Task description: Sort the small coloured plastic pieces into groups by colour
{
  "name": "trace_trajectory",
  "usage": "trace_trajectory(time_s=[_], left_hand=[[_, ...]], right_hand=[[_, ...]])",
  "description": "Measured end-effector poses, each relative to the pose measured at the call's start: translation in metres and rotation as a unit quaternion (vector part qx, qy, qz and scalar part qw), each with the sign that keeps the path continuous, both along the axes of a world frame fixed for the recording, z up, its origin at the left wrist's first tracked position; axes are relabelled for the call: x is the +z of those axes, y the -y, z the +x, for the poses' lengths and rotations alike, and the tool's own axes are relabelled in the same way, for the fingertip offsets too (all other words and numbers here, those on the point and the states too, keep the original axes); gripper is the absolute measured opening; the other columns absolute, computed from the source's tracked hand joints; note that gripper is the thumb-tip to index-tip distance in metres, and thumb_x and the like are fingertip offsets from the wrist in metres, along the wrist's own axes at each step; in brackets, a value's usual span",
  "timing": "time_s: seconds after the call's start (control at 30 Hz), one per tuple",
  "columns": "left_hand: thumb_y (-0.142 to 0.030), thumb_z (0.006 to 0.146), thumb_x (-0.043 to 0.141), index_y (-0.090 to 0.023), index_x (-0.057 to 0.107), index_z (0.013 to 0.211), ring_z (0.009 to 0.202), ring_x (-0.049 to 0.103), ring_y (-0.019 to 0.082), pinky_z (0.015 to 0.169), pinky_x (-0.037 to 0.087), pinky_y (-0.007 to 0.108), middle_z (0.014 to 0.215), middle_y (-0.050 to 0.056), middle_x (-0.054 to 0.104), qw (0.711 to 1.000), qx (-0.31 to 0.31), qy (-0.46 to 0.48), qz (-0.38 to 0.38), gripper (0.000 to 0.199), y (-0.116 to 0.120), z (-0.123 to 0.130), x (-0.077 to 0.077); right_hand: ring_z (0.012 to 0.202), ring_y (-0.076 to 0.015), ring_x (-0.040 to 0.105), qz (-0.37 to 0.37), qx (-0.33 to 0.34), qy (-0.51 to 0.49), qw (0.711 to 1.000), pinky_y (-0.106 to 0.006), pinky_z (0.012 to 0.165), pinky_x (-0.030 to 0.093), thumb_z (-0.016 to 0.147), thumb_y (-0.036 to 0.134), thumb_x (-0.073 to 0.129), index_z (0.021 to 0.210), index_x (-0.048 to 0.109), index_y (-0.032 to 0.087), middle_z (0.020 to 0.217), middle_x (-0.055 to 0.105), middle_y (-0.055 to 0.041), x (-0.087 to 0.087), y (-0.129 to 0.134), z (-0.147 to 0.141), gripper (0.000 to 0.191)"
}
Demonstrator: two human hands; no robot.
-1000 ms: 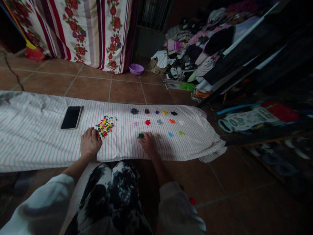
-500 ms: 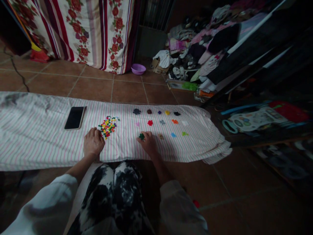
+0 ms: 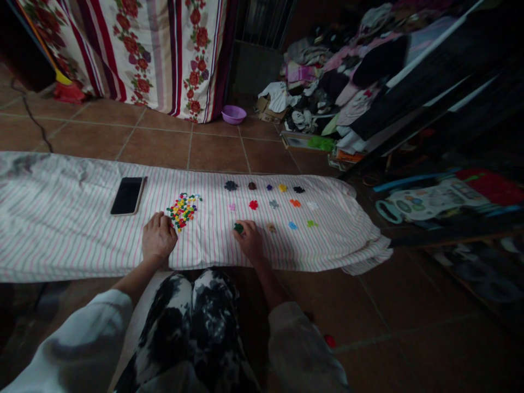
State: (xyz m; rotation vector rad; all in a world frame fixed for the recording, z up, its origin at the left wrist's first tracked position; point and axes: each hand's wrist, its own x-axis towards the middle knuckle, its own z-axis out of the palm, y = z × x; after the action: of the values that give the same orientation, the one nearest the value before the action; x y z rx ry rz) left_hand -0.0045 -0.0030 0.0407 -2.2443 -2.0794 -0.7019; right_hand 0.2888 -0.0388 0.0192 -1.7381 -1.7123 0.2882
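My left hand rests on the striped cloth with its fingers curled under. It lies against the near left side of a mixed pile of small coloured pieces; whatever its fingers may hold is hidden. Over a small heap of dark green pieces, my right hand has thumb and fingertips closed on them. To its right lie little heaps of beige, light blue and lime green pieces. Pink and red pieces sit just beyond it.
A phone lies on the cloth at left. Farther heaps include grey, orange, dark grey and yellow pieces. On the tiled floor beyond stand a purple basin and piled clothes.
The view has shifted slightly. Both hands keep almost the same places, the right one still at the dark green pieces and the left beside the mixed pile.
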Motion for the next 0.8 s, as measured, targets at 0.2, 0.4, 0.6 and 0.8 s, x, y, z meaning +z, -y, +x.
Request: trace_trajectory(time_s=[0.2, 0.4, 0.6, 0.8], left_hand=[[-0.021, 0.086, 0.041, -0.013, 0.056, 0.109, 0.128, 0.048, 0.032, 0.100, 0.040, 0.048, 0.133, 0.020, 0.055, 1.000, 0.007, -0.012, -0.006, 0.029, 0.0003, 0.0006, -0.0001], [-0.021, 0.086, 0.042, -0.014, 0.056, 0.108, 0.127, 0.049, 0.032, 0.099, 0.041, 0.046, 0.132, 0.019, 0.056, 1.000, 0.010, -0.024, -0.010, 0.027, 0.0011, 0.0013, 0.0009], [-0.021, 0.086, 0.042, -0.014, 0.056, 0.107, 0.127, 0.049, 0.032, 0.099, 0.041, 0.046, 0.133, 0.018, 0.056, 0.999, 0.011, -0.034, -0.006, 0.026, 0.0012, 0.0021, 0.0027], [-0.020, 0.086, 0.041, -0.014, 0.056, 0.107, 0.128, 0.048, 0.032, 0.099, 0.041, 0.047, 0.133, 0.019, 0.056, 1.000, 0.009, -0.024, -0.010, 0.027, 0.0003, 0.0020, 0.0020]], right_hand=[[0.072, -0.0151, 0.058, 0.013, -0.011, -0.011, 1.000, -0.030, 0.075, 0.051, 0.086, 0.034, 0.059, 0.111, 0.067, 0.018, 0.105, 0.063, -0.0090, 0.0015, 0.0010, -0.0011, 0.031], [0.078, -0.0165, 0.060, 0.023, 0.003, -0.001, 1.000, -0.032, 0.081, 0.051, 0.087, 0.034, 0.058, 0.116, 0.066, 0.017, 0.110, 0.063, -0.0100, 0.0011, 0.0011, -0.0019, 0.035], [0.100, -0.0217, 0.061, 0.009, 0.019, 0.044, 0.999, -0.034, 0.088, 0.050, 0.087, 0.035, 0.060, 0.114, 0.069, 0.022, 0.113, 0.062, -0.0091, 0.0018, -0.0007, -0.0043, 0.031], [0.097, -0.0229, 0.061, 0.015, 0.001, 0.072, 0.997, -0.035, 0.086, 0.050, 0.091, 0.036, 0.055, 0.112, 0.069, 0.021, 0.108, 0.062, -0.0106, 0.0006, -0.0015, -0.0060, 0.030]])
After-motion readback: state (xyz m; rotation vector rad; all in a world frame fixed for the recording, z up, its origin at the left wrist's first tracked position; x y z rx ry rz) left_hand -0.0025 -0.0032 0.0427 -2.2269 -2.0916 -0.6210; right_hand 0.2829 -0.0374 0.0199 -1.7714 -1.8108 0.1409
